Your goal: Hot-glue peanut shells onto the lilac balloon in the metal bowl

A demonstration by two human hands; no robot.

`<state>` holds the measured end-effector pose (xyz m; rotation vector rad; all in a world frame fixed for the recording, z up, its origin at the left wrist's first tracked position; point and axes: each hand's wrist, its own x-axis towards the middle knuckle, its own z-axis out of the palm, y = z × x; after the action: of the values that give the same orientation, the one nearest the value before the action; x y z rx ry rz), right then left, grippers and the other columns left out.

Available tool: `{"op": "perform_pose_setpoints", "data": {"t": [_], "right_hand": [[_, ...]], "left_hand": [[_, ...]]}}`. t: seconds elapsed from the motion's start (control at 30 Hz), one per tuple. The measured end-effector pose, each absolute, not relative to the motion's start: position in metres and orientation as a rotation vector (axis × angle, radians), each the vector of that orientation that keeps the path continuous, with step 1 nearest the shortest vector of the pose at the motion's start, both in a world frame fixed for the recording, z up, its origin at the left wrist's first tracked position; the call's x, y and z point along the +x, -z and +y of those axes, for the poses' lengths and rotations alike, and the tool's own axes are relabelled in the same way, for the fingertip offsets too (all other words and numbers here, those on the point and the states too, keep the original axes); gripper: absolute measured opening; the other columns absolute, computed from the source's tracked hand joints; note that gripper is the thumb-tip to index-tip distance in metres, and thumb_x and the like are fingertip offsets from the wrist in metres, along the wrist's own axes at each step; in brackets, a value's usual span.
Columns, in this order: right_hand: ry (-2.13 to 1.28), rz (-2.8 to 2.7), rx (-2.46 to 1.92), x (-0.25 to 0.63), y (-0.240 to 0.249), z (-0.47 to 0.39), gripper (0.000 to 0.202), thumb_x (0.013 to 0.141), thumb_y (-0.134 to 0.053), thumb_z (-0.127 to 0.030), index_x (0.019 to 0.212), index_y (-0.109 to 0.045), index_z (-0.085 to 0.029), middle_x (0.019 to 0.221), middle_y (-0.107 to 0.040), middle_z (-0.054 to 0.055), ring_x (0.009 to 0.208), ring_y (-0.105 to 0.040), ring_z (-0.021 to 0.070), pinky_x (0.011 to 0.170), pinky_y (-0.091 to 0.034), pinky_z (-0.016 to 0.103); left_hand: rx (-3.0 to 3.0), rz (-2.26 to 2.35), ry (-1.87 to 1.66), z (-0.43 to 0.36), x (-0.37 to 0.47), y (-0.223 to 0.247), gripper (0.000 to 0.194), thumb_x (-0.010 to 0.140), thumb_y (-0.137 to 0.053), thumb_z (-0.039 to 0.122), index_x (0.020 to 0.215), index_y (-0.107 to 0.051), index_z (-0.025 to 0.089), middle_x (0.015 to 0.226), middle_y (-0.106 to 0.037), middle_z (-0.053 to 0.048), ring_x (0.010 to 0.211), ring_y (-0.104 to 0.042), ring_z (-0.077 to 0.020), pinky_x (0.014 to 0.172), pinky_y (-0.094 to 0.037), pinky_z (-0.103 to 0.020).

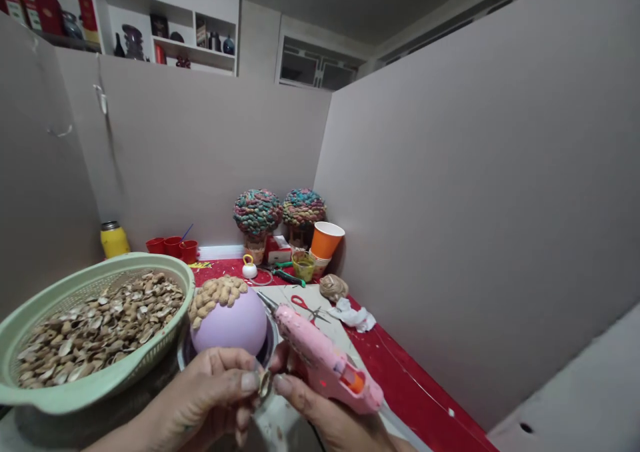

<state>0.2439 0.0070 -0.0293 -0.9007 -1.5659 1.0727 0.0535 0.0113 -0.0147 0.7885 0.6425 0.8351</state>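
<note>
My left hand point(207, 392) is closed, pinching a peanut shell half point(265, 384) between thumb and fingers. My right hand point(325, 409) grips a pink hot glue gun point(323, 355), its metal nozzle pointing up and left, and its thumb tip is right beside the shell; whether it touches is unclear. Just beyond my hands, a lilac ball point(233, 325), perhaps a balloon, rests in a metal bowl point(273, 342). Peanut shells point(220, 293) cover the ball's upper left part. On the left, a green colander point(60, 405) holds many loose shell pieces point(100, 325).
Red-handled scissors point(310, 310), a twine ball point(333, 287) and crumpled tissue point(354, 316) lie to the right. Farther back stand two colourful tree-like ornaments point(257, 212), an orange paper cup point(327, 240), green-handled pliers point(290, 277), red cups point(173, 247) and a yellow jar point(115, 241). Grey partitions point(450, 192) enclose the table.
</note>
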Motion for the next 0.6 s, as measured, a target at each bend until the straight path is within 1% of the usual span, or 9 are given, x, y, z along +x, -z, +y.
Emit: {"op": "perform_pose_setpoints", "data": {"t": [0.07, 0.2, 0.33, 0.43, 0.6], "right_hand": [[-1.078, -1.586, -0.921, 0.243, 0.028, 0.003, 0.025, 0.084, -0.067, -0.049, 0.091, -0.066, -0.025, 0.088, -0.065, 0.003, 0.084, -0.064, 0.0222, 0.084, -0.052, 0.036], [-1.026, -1.61, -0.949, 0.24, 0.025, -0.001, 0.028, 0.084, -0.065, -0.051, 0.085, -0.062, -0.023, 0.082, -0.062, 0.001, 0.078, -0.059, 0.0197, 0.076, -0.051, 0.032], [-1.028, -1.65, -0.924, 0.24, 0.019, -0.005, 0.029, 0.087, -0.061, -0.051, 0.084, -0.061, -0.022, 0.084, -0.06, 0.001, 0.081, -0.059, 0.0187, 0.08, -0.049, 0.031], [-1.024, -1.65, -0.927, 0.24, 0.018, -0.007, 0.027, 0.088, -0.061, -0.048, 0.085, -0.06, -0.022, 0.084, -0.059, 0.001, 0.08, -0.058, 0.0175, 0.078, -0.049, 0.029], [-1.006, -1.653, -0.886, 0.239, 0.02, -0.012, 0.023, 0.088, -0.062, -0.043, 0.085, -0.059, -0.021, 0.083, -0.059, 0.0, 0.079, -0.057, 0.0173, 0.075, -0.049, 0.029]], "left_hand": [[0.786, 0.637, -0.822, 0.009, 0.055, 0.017, 0.025, 0.067, -0.086, 0.028, 0.07, -0.068, 0.01, 0.06, -0.059, 0.0, 0.047, -0.049, -0.0053, 0.047, -0.046, -0.017], [0.799, 0.607, -0.795, 0.007, 0.056, 0.023, 0.027, 0.066, -0.087, 0.029, 0.072, -0.068, 0.01, 0.062, -0.063, -0.001, 0.048, -0.055, -0.0065, 0.049, -0.048, -0.018], [0.797, 0.58, -0.8, 0.007, 0.055, 0.025, 0.023, 0.071, -0.084, 0.025, 0.077, -0.068, 0.011, 0.066, -0.066, -0.002, 0.057, -0.062, -0.0099, 0.058, -0.052, -0.021], [0.801, 0.56, -0.825, 0.008, 0.054, 0.024, 0.017, 0.074, -0.081, 0.019, 0.079, -0.066, 0.012, 0.071, -0.067, -0.002, 0.062, -0.062, -0.0101, 0.064, -0.054, -0.023], [0.815, 0.534, -0.837, 0.008, 0.053, 0.024, 0.017, 0.073, -0.081, 0.013, 0.079, -0.065, 0.013, 0.072, -0.066, -0.001, 0.064, -0.062, -0.0104, 0.065, -0.054, -0.025]]}}
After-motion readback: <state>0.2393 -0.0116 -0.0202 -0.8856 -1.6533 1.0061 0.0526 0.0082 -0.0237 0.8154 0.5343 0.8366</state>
